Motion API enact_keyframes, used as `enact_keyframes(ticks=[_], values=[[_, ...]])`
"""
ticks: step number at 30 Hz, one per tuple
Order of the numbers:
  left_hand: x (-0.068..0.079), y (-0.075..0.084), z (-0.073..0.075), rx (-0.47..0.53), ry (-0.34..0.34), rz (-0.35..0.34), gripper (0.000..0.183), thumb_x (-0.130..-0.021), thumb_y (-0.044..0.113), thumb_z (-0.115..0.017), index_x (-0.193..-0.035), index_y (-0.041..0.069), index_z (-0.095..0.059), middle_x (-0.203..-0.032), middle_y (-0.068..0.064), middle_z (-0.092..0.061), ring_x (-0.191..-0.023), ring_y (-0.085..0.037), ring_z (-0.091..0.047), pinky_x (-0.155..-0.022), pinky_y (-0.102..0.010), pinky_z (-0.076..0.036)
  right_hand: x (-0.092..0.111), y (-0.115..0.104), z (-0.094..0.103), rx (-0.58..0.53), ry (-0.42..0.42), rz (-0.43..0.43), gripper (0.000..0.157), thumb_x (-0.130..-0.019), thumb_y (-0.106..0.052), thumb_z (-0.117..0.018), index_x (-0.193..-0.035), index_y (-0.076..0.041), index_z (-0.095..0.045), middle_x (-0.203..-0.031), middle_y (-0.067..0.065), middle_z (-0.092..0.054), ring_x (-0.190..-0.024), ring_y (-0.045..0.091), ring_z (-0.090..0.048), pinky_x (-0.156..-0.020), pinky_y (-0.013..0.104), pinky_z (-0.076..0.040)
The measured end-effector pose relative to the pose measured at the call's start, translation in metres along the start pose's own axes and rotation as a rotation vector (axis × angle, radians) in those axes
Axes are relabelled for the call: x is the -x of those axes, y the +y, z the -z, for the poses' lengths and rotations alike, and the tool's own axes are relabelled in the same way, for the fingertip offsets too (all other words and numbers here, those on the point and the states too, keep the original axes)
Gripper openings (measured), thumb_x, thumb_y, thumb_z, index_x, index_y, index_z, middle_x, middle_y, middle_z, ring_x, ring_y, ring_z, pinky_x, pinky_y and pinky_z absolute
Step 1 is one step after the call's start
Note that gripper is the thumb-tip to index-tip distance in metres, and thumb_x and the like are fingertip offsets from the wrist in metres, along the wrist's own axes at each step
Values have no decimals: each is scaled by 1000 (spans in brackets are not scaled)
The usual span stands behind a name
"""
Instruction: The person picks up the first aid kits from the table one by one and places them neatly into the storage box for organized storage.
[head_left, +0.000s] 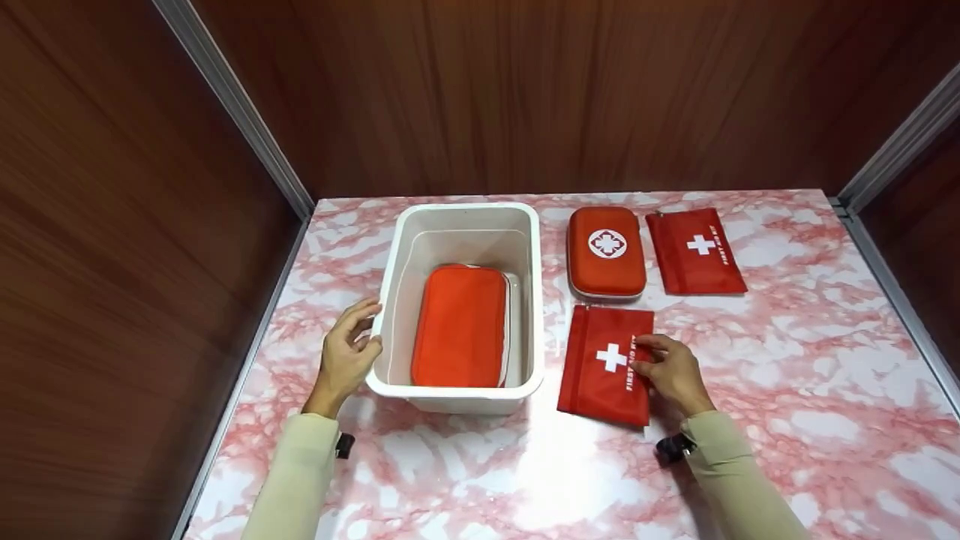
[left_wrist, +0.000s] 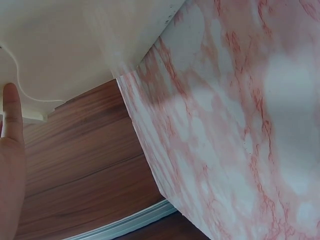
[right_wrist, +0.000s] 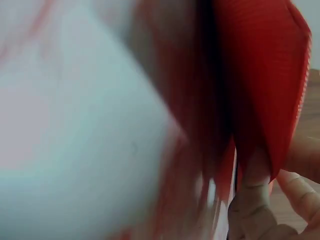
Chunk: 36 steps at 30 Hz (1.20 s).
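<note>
My left hand (head_left: 347, 357) grips the left rim of a deep white plastic bin (head_left: 459, 392). In the left wrist view its thumb (left_wrist: 13, 112) lies along the bin's outer wall. A plain orange-red case (head_left: 459, 326) lies inside the bin. To the right of the bin, my right hand (head_left: 675, 375) pinches the right edge of a flat red first aid pouch (head_left: 592, 345) with a white cross. In the right wrist view the pouch (right_wrist: 265, 65) stands tilted, with fingers on both sides of its edge.
Behind the held pouch sits an orange-red hard case (head_left: 607, 266) with a round white emblem. Another red first aid pouch (head_left: 694, 262) lies to its right. Everything stands on a pink-and-white marbled table (head_left: 810, 450), bordered by dark wood panels (head_left: 525, 97).
</note>
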<state>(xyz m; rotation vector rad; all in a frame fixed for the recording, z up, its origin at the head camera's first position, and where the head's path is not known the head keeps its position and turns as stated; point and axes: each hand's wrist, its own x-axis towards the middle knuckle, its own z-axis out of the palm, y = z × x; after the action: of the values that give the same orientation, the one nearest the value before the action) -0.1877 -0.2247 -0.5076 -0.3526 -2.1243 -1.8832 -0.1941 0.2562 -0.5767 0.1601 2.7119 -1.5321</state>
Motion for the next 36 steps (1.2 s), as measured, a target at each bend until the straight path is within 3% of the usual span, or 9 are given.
enact_keyframes(ticks=[3, 8, 13, 16, 20, 26, 30, 36], values=[[1, -1, 1, -6, 3, 3, 46, -79, -25, -49, -125, -18, -57, -139, -33, -46, -105, -36, -58, -79, -19, -53, 1, 0, 1, -147, -29, -33, 42, -87, 5, -70, -128, 7, -61, -126, 30, -58, -108, 33, -61, -69, 22, -54], [1, -1, 2, -12, 1, 15, 46, -80, -23, -50, -125, -18, -56, -139, -32, -46, -106, -36, -58, -80, -20, -53, 4, -1, 4, -341, -55, -69, 42, -89, 2, -70, -130, 6, -59, -118, 27, -60, -93, 14, -64, -72, 30, -57], [2, -1, 2, -11, -1, 11, 47, -79, -22, -50, -125, -19, -56, -139, -32, -46, -105, -29, -59, -80, -20, -53, 4, -4, 6, -521, -76, -93, 46, -90, 0, -71, -132, 8, -55, -107, 17, -66, -88, 14, -67, -73, 34, -58], [1, 0, 2, -14, 1, 15, 47, -79, -23, -50, -125, -19, -56, -140, -31, -47, -105, -26, -60, -80, -20, -53, 2, -6, 8, -550, -64, -73, 49, -89, 0, -72, -134, 10, -53, -104, 11, -68, -87, 12, -68, -74, 30, -57], [1, 4, 1, -19, 4, 20, 47, -78, -26, -49, -124, -21, -55, -139, -35, -45, -106, -32, -59, -80, -19, -53, 0, -8, 10, -540, -43, -52, 51, -89, 1, -72, -134, 11, -52, -101, 4, -69, -86, 9, -68, -75, 24, -56], [2, 24, -4, -28, -2, 28, 44, -77, -26, -47, -121, -26, -52, -136, -41, -43, -105, -43, -57, -79, -19, -53, 0, -14, 12, -522, -33, -49, 51, -89, 1, -71, -135, 10, -52, -99, 3, -69, -85, 8, -67, -75, 23, -55], [1, 14, -3, -26, 4, 33, 45, -78, -27, -47, -122, -25, -53, -138, -38, -43, -106, -44, -56, -79, -19, -53, -1, -18, 13, -556, -19, -37, 50, -89, 4, -69, -135, 12, -52, -110, 6, -65, -88, 8, -67, -77, 24, -55], [0, 1, -1, -25, 13, 13, 46, -79, -25, -49, -124, -20, -56, -138, -35, -45, -106, -35, -59, -79, -19, -53, -2, -25, 18, -565, -10, -3, 52, -90, 1, -70, -137, 12, -50, -115, 5, -62, -92, 8, -67, -79, 24, -55]])
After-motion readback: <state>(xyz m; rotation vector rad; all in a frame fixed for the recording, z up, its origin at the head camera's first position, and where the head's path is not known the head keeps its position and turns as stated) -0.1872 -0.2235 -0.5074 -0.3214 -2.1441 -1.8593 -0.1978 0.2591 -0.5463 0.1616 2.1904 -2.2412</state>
